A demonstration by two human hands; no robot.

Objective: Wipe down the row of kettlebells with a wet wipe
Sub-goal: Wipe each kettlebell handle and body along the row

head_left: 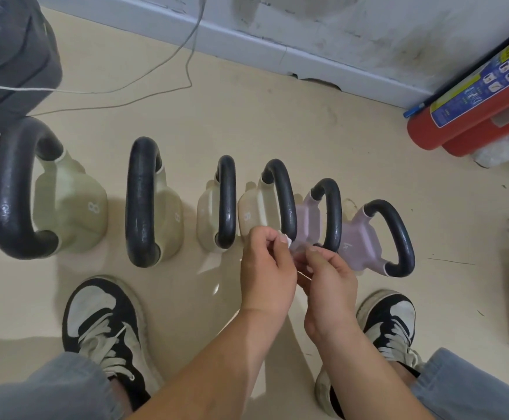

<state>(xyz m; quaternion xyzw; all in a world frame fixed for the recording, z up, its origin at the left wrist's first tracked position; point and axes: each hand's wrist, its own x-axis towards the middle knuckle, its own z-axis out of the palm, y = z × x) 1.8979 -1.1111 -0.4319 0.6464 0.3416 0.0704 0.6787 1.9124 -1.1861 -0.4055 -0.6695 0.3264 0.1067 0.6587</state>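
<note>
The left hand (267, 268) and right hand (329, 277) both pinch the small wet wipe (286, 238) at 5 o'clock, seemingly spreading it for use. The kettlebells (226, 207) line the floor (247, 116) from 9 to 3 o'clock, within reach.

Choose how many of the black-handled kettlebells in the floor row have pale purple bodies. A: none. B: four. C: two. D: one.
C: only the rightmost pale purple black-handled kettlebell and the pale purple kettlebell beside it show that colour.
</note>
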